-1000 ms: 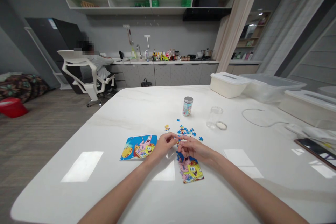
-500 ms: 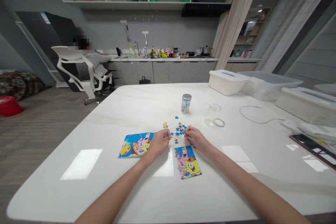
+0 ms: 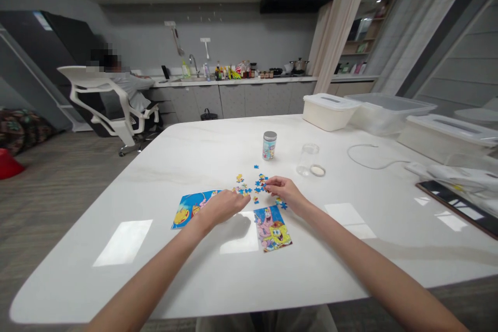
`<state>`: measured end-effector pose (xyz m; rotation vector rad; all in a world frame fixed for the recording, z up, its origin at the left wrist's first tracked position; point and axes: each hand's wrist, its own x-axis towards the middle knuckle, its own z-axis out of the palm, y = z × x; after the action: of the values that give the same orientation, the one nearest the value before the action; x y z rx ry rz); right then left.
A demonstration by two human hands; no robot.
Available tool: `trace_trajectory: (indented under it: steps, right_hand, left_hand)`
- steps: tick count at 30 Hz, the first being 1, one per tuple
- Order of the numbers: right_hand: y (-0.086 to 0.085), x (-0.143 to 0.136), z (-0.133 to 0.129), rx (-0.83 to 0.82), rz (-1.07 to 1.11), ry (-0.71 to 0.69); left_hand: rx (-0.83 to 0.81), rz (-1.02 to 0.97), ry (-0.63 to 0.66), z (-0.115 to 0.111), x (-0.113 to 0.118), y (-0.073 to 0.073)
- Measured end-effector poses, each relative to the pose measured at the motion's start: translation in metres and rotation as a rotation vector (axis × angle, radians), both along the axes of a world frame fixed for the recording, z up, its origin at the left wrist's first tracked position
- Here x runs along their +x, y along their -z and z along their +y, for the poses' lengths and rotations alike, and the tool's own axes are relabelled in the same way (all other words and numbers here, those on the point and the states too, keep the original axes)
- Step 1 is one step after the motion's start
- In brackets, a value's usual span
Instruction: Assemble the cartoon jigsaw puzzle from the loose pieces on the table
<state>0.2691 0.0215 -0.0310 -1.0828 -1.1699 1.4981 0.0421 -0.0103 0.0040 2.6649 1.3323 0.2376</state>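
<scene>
The counter (image 3: 187, 290) under my hands is white, glossy and faintly veined, with rectangular light reflections. Well beyond both hands run grey cabinets (image 3: 259, 101); far left of my left hand (image 3: 225, 205), a person (image 3: 132, 88) sits in a white chair (image 3: 126, 128). Storage bins (image 3: 329, 114) stand ahead and right of my right hand (image 3: 286, 193); a printed jar (image 3: 269, 148) stands upright ahead of it. My left hand reaches forward, palm down, fingers over loose puzzle pieces (image 3: 258, 190); whether it holds one, I cannot tell. My right hand has thumb and fingers drawn together beside those pieces; any grip cannot be determined. The joined puzzle section (image 3: 274, 231) lies flat between my hands, on the near side.
</scene>
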Motion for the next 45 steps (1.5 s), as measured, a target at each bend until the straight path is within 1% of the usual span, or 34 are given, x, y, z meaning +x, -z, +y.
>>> trace_trajectory:
  steps: [5, 7, 11, 13, 16, 19, 22, 25, 27, 29, 31, 33, 34, 36, 38, 40, 43, 45]
  right_hand:
    - [-0.001, -0.003, -0.004, 0.006, -0.051, -0.01]
    - [-0.003, -0.005, -0.008, -0.001, -0.07, -0.022]
    - [-0.007, -0.011, -0.015, -0.04, -0.093, -0.074]
    - [-0.008, -0.014, -0.019, -0.053, -0.102, -0.102]
    - [-0.007, -0.019, -0.022, -0.03, -0.113, -0.129]
    - [-0.005, -0.021, -0.024, 0.01, -0.124, -0.145]
    - [-0.007, -0.02, -0.024, 0.043, -0.145, -0.181]
    - [-0.014, -0.019, -0.025, 0.046, -0.172, -0.237]
    - [-0.019, -0.017, -0.025, 0.047, -0.196, -0.297]
    - [-0.025, -0.014, -0.027, 0.069, -0.226, -0.386]
    - [-0.03, -0.009, -0.029, 0.141, -0.303, -0.459]
    - [-0.033, -0.002, -0.032, 0.28, -0.459, -0.465]
    - [-0.034, 0.002, -0.034, 0.367, -0.55, -0.455]
    - [-0.035, 0.01, -0.039, 0.551, -0.702, -0.452]
    - [-0.035, 0.016, -0.044, 0.74, -0.813, -0.498]
    - [-0.034, 0.019, -0.05, 0.854, -0.891, -0.581]
    - [-0.031, 0.02, -0.056, 0.906, -0.93, -0.645]
    - [-0.029, 0.019, -0.057, 0.933, -0.946, -0.665]
  left_hand:
    - [0.081, -0.013, -0.059, -0.002, -0.009, 0.017]
    - [0.106, -0.033, -0.095, -0.005, -0.008, 0.02]
    - [0.124, -0.09, -0.141, -0.012, 0.003, 0.023]
    - [0.108, -0.122, -0.125, -0.015, 0.008, 0.025]
    - [0.076, -0.16, -0.078, -0.019, 0.013, 0.028]
    - [0.078, -0.192, -0.048, -0.021, 0.014, 0.027]
    - [0.133, -0.151, -0.026, -0.024, 0.013, 0.022]
    - [0.172, -0.092, -0.004, -0.026, 0.012, 0.016]
    - [0.154, -0.087, -0.002, -0.026, 0.012, 0.012]
    - [0.092, -0.134, -0.014, -0.026, 0.013, 0.008]
    - [-0.027, -0.231, -0.036, -0.026, 0.013, 0.004]
    - [-0.224, -0.332, -0.08, -0.024, 0.013, -0.001]
    - [-0.361, -0.355, -0.111, -0.024, 0.012, -0.003]
    - [-0.631, -0.341, -0.176, -0.022, 0.011, -0.007]
    - [-0.796, -0.321, -0.203, -0.022, 0.011, -0.007]
    - [-0.862, -0.306, -0.207, -0.022, 0.011, -0.007]
    - [-0.885, -0.281, -0.215, -0.024, 0.014, -0.005]
    - [-0.879, -0.275, -0.222, -0.025, 0.015, -0.004]
